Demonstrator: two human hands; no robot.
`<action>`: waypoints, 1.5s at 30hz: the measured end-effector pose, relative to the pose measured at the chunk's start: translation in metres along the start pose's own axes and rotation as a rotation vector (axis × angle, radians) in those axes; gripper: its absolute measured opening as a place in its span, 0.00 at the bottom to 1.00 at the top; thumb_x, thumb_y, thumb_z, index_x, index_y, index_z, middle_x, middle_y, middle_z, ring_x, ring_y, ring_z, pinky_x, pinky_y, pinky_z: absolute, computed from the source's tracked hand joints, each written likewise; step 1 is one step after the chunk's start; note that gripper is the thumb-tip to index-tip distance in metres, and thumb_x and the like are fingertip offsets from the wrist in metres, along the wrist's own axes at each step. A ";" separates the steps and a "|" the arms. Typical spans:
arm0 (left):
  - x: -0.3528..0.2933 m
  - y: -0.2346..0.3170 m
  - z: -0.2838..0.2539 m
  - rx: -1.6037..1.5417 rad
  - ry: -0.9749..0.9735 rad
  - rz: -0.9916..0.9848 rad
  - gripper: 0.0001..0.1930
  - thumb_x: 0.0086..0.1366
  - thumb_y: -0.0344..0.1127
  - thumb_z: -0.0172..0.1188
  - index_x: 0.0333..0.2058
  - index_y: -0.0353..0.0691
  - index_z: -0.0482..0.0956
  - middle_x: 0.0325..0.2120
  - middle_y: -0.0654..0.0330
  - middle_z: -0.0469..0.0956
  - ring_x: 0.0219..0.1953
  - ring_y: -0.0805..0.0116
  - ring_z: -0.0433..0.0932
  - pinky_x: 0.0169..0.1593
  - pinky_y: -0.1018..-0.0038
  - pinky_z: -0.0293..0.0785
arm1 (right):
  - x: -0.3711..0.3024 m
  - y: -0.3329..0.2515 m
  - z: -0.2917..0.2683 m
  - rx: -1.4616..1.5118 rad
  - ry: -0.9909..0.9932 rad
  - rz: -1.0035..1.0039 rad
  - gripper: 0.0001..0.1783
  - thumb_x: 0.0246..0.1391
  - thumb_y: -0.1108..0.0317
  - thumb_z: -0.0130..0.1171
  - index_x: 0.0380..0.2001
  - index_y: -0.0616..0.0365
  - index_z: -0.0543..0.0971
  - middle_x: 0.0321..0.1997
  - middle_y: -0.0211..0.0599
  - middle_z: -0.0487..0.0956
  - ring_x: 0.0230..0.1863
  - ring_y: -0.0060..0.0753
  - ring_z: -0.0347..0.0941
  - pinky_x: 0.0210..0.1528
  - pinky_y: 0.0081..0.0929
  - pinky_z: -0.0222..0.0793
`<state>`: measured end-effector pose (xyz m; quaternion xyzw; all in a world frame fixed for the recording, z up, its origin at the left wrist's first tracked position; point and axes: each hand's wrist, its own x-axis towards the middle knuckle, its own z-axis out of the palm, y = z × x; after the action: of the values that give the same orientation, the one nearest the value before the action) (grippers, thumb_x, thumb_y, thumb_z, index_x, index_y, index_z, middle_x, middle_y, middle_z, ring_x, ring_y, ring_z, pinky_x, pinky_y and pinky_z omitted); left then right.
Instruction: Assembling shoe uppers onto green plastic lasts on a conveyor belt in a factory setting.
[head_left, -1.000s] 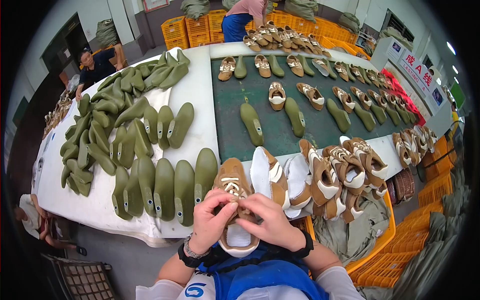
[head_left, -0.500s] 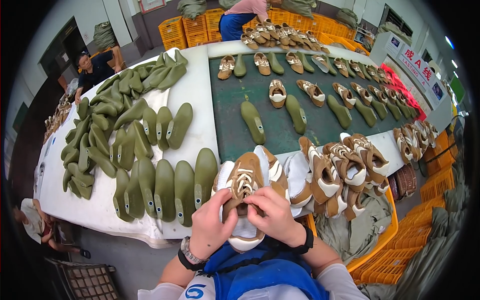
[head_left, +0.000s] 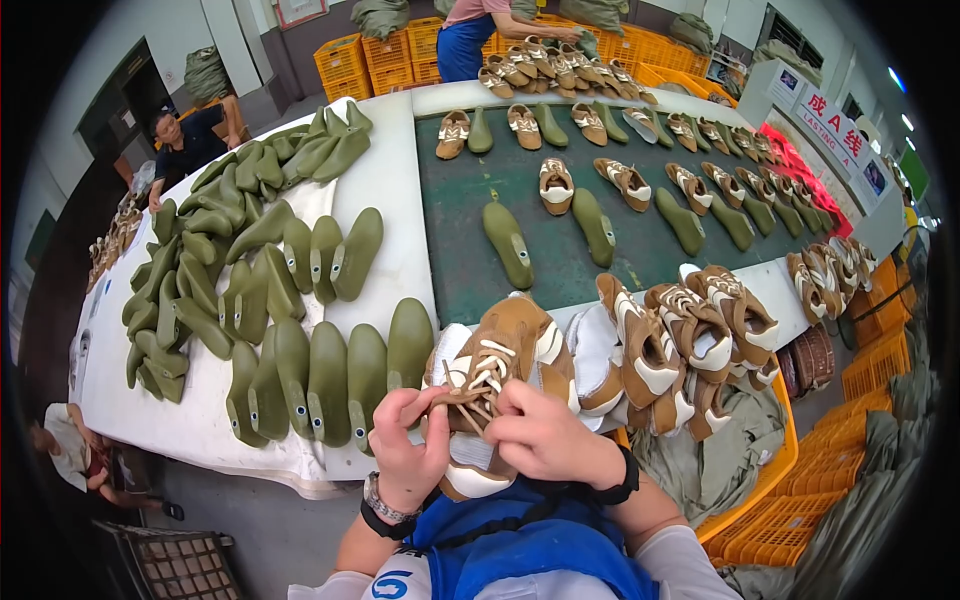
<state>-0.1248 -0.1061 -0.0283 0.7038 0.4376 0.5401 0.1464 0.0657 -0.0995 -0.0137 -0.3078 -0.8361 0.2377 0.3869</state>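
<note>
A brown-and-white sneaker [head_left: 490, 362] is in front of me at the table's near edge, toe pointing away and white heel toward my body. At its opening, my left hand [head_left: 410, 450] pinches a brown shoelace [head_left: 468, 400] between thumb and fingers. From the other side my right hand [head_left: 548, 440] has its fingers closed on the lace too; its fingertips are partly hidden. Loose lace ends cross between the two hands. White lining shows inside the shoe below them. Green shoe lasts [head_left: 408, 345] stand in a row just left of my left hand.
More sneakers [head_left: 700, 325] are piled to the right above an orange crate [head_left: 765, 490] holding grey-green cloth. A green conveyor belt [head_left: 560, 270] carries shoes and lasts in rows. Many lasts cover the white table [head_left: 390, 240] at left. Other people work at the far side and left.
My hands have come up off the shoe's opening with the lace pulled out between them, and the left has shifted slightly left. The far worker's arm now reaches right over the shoe pile.
</note>
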 end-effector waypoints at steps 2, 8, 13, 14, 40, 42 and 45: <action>0.004 0.005 0.001 0.037 -0.001 0.006 0.18 0.57 0.19 0.56 0.46 0.33 0.64 0.35 0.49 0.79 0.34 0.59 0.82 0.39 0.70 0.76 | 0.001 0.003 0.002 0.055 0.062 0.005 0.07 0.41 0.77 0.56 0.28 0.58 0.76 0.29 0.38 0.67 0.28 0.38 0.68 0.29 0.29 0.67; 0.023 0.030 0.007 0.218 -0.303 0.054 0.13 0.52 0.20 0.56 0.37 0.37 0.77 0.31 0.52 0.72 0.33 0.55 0.75 0.37 0.67 0.72 | 0.002 0.006 0.009 0.106 0.492 0.130 0.18 0.40 0.81 0.63 0.38 0.62 0.73 0.36 0.41 0.76 0.33 0.31 0.75 0.36 0.23 0.72; 0.022 0.030 0.012 0.252 -0.279 0.072 0.12 0.51 0.21 0.56 0.36 0.38 0.77 0.29 0.53 0.71 0.30 0.56 0.73 0.34 0.67 0.70 | -0.001 0.003 0.006 0.085 0.460 0.124 0.21 0.40 0.81 0.64 0.40 0.62 0.71 0.37 0.41 0.76 0.34 0.30 0.75 0.37 0.23 0.73; 0.021 0.028 0.013 0.265 -0.253 0.086 0.12 0.51 0.21 0.57 0.36 0.38 0.77 0.29 0.54 0.70 0.29 0.56 0.72 0.33 0.67 0.70 | -0.001 0.002 0.005 0.113 0.431 0.129 0.21 0.39 0.81 0.64 0.40 0.61 0.71 0.38 0.41 0.75 0.34 0.30 0.74 0.36 0.23 0.73; 0.006 0.005 0.000 -0.077 -0.300 -0.242 0.45 0.47 0.34 0.71 0.60 0.35 0.54 0.50 0.49 0.67 0.46 0.57 0.73 0.43 0.67 0.74 | 0.001 0.010 0.002 -0.185 0.646 0.015 0.17 0.38 0.85 0.61 0.34 0.59 0.73 0.41 0.42 0.70 0.33 0.36 0.73 0.31 0.25 0.72; 0.004 0.006 -0.006 -0.024 -0.274 -0.141 0.42 0.46 0.38 0.73 0.58 0.35 0.60 0.53 0.47 0.65 0.52 0.54 0.70 0.47 0.64 0.73 | 0.000 0.010 0.001 -0.193 0.674 0.036 0.17 0.38 0.85 0.60 0.34 0.60 0.73 0.41 0.42 0.70 0.33 0.37 0.74 0.32 0.25 0.72; 0.009 0.030 -0.012 0.115 -0.513 0.119 0.26 0.43 0.40 0.75 0.41 0.36 0.77 0.54 0.45 0.62 0.55 0.53 0.68 0.51 0.66 0.71 | 0.002 0.012 0.000 -0.166 0.693 0.055 0.17 0.38 0.84 0.61 0.35 0.60 0.73 0.41 0.42 0.71 0.35 0.37 0.73 0.34 0.26 0.72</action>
<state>-0.1209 -0.1193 0.0026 0.8493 0.3742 0.3260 0.1802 0.0687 -0.0905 -0.0203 -0.4228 -0.6630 0.0608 0.6148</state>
